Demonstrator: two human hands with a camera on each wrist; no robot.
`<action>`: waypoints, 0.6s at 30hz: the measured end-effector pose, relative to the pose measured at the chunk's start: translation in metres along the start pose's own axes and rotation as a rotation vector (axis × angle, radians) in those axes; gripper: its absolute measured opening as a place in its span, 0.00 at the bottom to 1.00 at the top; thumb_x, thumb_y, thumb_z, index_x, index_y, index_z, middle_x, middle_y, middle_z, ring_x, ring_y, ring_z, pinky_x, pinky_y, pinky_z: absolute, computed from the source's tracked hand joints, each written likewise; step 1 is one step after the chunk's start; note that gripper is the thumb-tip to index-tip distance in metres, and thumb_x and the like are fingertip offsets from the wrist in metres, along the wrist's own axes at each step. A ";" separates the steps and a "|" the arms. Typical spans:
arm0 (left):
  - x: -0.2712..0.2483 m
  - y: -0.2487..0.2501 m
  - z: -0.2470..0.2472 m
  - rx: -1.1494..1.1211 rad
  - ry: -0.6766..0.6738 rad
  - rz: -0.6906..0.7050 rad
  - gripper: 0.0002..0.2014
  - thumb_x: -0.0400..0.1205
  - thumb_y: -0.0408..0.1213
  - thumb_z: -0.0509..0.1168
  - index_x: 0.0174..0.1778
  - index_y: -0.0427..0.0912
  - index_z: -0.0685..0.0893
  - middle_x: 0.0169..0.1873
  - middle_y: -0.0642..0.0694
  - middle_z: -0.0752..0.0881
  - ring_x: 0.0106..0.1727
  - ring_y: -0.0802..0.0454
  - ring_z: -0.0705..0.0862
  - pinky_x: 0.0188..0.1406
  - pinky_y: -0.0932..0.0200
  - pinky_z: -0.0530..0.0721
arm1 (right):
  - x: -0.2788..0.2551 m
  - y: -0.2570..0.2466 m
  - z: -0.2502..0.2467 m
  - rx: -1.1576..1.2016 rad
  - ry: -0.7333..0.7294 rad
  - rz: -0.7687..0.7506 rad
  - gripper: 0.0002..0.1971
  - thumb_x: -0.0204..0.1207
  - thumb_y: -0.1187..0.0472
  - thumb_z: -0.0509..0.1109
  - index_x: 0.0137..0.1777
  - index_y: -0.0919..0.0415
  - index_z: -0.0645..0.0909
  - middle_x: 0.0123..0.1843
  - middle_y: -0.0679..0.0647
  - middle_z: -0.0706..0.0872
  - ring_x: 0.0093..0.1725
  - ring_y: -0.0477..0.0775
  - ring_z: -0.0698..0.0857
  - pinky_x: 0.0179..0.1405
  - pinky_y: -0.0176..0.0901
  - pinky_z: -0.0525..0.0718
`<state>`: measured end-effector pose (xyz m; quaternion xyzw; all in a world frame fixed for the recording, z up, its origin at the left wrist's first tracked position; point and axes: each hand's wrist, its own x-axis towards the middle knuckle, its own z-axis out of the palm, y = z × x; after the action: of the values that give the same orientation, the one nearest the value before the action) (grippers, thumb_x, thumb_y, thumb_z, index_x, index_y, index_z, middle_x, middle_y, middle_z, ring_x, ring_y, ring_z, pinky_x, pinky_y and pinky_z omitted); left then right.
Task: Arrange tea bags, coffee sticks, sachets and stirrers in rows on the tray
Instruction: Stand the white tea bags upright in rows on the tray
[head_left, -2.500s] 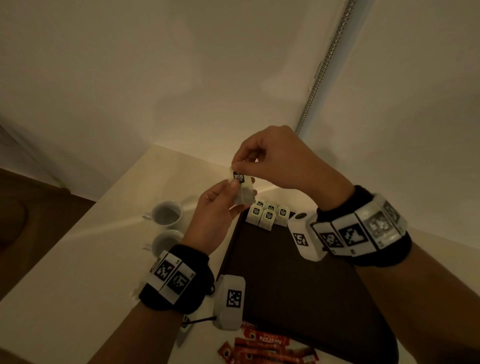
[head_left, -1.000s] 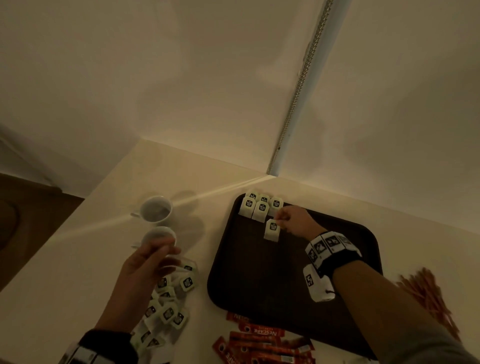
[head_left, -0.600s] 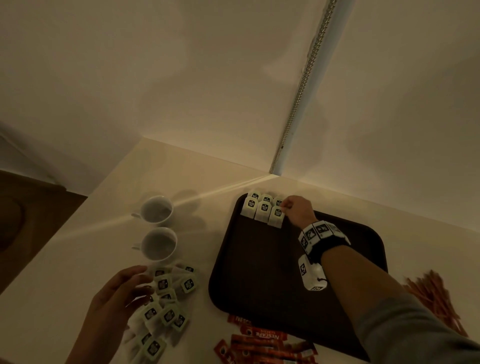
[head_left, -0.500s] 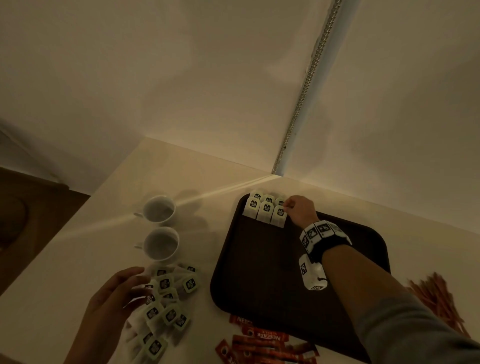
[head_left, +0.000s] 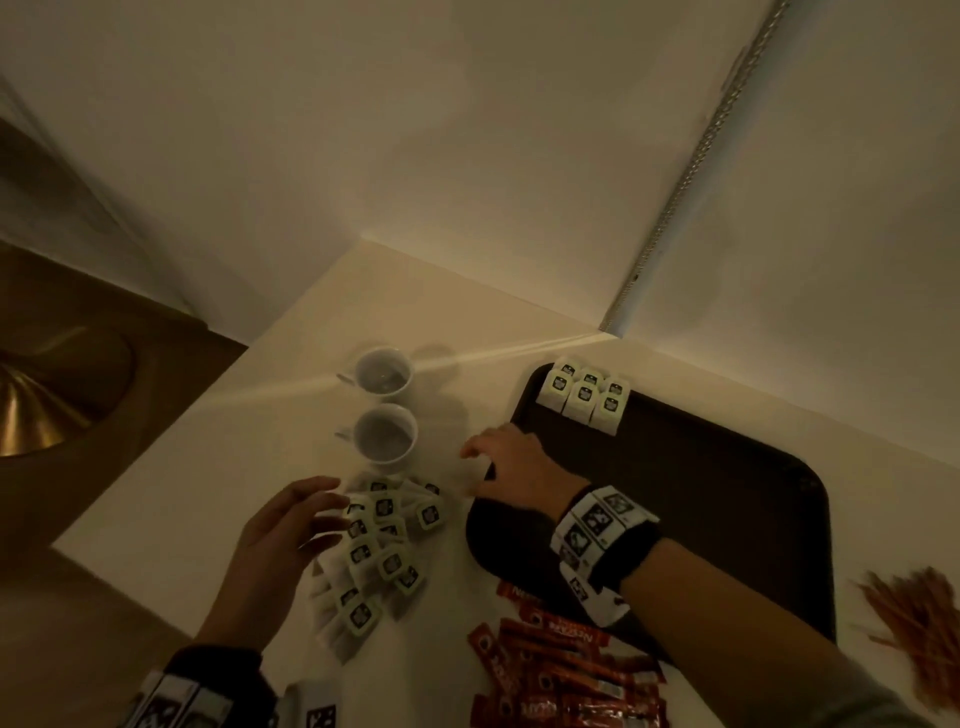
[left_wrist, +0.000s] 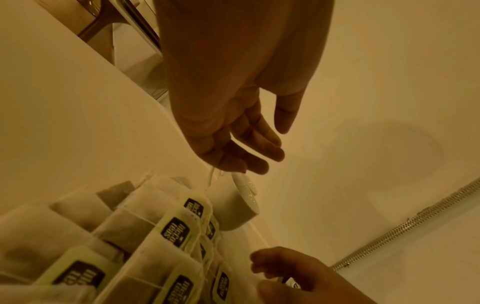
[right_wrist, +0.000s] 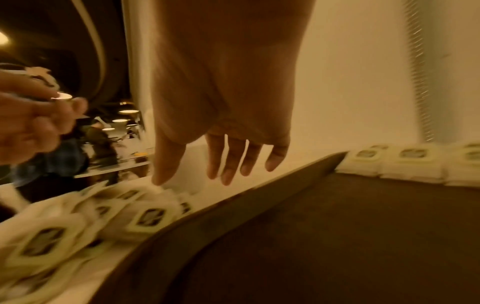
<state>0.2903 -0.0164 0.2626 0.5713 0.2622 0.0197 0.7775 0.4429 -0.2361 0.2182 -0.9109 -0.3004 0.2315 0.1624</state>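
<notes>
A dark brown tray (head_left: 727, 519) lies on the pale table, and several tea bags (head_left: 584, 397) sit in two short rows at its far left corner. More tea bags (head_left: 376, 545) lie in a loose pile on the table left of the tray. My left hand (head_left: 324, 512) is at the pile's left edge with its fingers spread and holds nothing. In the left wrist view it (left_wrist: 272, 144) hovers over the pile (left_wrist: 145, 236). My right hand (head_left: 475, 467) reaches across the tray's left rim toward the pile, empty, fingers (right_wrist: 226, 176) straight and pointing down.
Two white cups (head_left: 387, 410) stand just beyond the pile. Red coffee sticks (head_left: 561, 675) lie heaped at the near edge by the tray. Thin wooden stirrers (head_left: 914, 618) are piled right of the tray. Walls close the table's far side.
My right hand set a tea bag into the front row on the tray, let go and swung left to the loose pile. My left hand stayed by the pile.
</notes>
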 end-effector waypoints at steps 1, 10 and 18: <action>-0.002 -0.001 -0.002 0.001 0.001 -0.001 0.09 0.83 0.29 0.57 0.50 0.36 0.83 0.38 0.42 0.87 0.35 0.51 0.86 0.34 0.64 0.85 | 0.004 -0.012 0.011 -0.062 -0.063 0.004 0.29 0.72 0.43 0.71 0.71 0.53 0.72 0.68 0.54 0.76 0.68 0.58 0.69 0.65 0.57 0.67; -0.016 -0.003 -0.019 -0.032 0.018 0.005 0.09 0.83 0.31 0.58 0.49 0.37 0.84 0.39 0.43 0.87 0.37 0.48 0.85 0.35 0.63 0.84 | 0.017 -0.049 0.055 -0.104 0.009 0.055 0.28 0.68 0.47 0.74 0.66 0.52 0.70 0.65 0.54 0.74 0.66 0.61 0.70 0.63 0.59 0.68; -0.020 -0.005 -0.024 -0.036 0.006 0.029 0.10 0.85 0.29 0.57 0.49 0.37 0.84 0.37 0.44 0.88 0.37 0.48 0.85 0.37 0.61 0.84 | 0.015 -0.054 0.053 -0.087 -0.024 0.059 0.20 0.74 0.48 0.70 0.63 0.55 0.77 0.63 0.55 0.76 0.66 0.59 0.71 0.65 0.58 0.68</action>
<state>0.2617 -0.0040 0.2603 0.5610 0.2557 0.0372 0.7864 0.4006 -0.1772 0.1925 -0.9228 -0.2850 0.2337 0.1122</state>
